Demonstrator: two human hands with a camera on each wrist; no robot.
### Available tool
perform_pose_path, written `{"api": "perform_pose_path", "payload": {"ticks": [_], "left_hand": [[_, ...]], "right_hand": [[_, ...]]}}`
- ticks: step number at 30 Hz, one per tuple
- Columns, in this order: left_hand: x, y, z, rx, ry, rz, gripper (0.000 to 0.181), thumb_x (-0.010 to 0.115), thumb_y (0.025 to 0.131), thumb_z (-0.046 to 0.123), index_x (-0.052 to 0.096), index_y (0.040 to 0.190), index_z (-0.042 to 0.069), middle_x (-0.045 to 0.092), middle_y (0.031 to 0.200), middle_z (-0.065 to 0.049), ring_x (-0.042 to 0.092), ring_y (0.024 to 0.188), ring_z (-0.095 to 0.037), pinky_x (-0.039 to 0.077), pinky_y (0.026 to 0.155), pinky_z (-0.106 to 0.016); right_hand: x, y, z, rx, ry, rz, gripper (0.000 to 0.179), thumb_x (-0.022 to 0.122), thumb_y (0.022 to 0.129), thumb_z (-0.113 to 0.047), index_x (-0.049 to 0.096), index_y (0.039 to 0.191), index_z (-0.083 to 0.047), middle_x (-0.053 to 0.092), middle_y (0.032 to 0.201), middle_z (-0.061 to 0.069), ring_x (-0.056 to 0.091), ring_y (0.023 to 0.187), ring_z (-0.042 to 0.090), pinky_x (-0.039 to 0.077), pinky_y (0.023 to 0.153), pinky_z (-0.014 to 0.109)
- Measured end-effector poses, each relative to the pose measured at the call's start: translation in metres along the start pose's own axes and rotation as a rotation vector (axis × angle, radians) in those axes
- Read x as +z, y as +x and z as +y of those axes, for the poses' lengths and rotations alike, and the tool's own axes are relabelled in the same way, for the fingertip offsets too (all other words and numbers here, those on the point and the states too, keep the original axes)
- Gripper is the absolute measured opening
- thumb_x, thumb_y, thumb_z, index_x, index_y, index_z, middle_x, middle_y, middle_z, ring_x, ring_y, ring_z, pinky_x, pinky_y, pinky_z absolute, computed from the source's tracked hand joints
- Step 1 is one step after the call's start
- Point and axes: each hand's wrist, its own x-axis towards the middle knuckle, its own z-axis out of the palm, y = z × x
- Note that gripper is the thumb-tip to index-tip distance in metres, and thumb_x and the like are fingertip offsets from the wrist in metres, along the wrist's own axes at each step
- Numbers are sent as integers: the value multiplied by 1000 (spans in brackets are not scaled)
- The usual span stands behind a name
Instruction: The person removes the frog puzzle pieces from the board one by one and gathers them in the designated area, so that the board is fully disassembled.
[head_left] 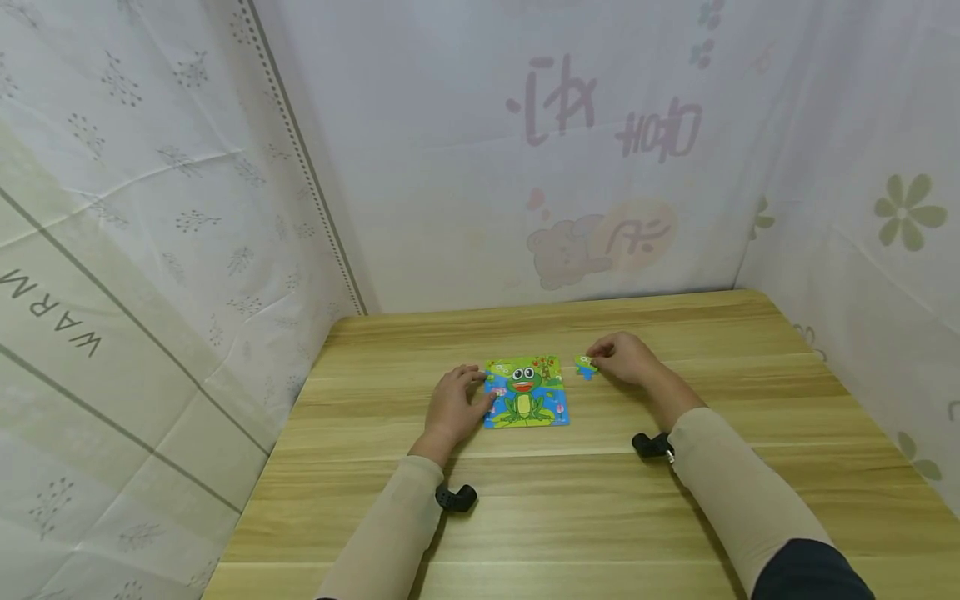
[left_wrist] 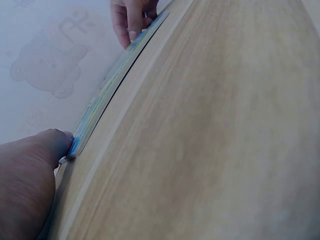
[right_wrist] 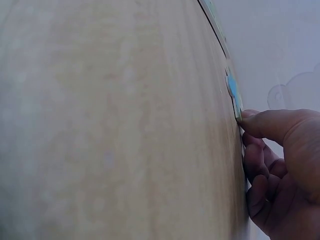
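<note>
Piece (head_left: 586, 368) right of puzzle (head_left: 527, 395)

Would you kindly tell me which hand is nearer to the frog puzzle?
Left. The left hand touches the left edge of the frog puzzle, while the right hand is apart, off to its right, holding a small piece.

Table (head_left: 555, 517) is viewed forward and down from the head; puzzle (head_left: 527, 393) is shared by low, close wrist views.

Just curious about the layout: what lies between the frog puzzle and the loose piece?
Bare tabletop separates the frog puzzle from the loose piece in the head view.
</note>
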Motion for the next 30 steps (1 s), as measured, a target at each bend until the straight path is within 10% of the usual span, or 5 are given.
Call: {"api": "perform_pose_path", "payload": {"ticks": [30], "left_hand": [[3,1,-3,19,7,21,45,74,97,48,70,132,21,56,151,1,46,145,-26,36,122,-45]], "right_hand": [[3,-3,-24,-35,28,8,18,68,103,-13,73,118,-6,67,105,8,63,101,27,55,87,42]]}}
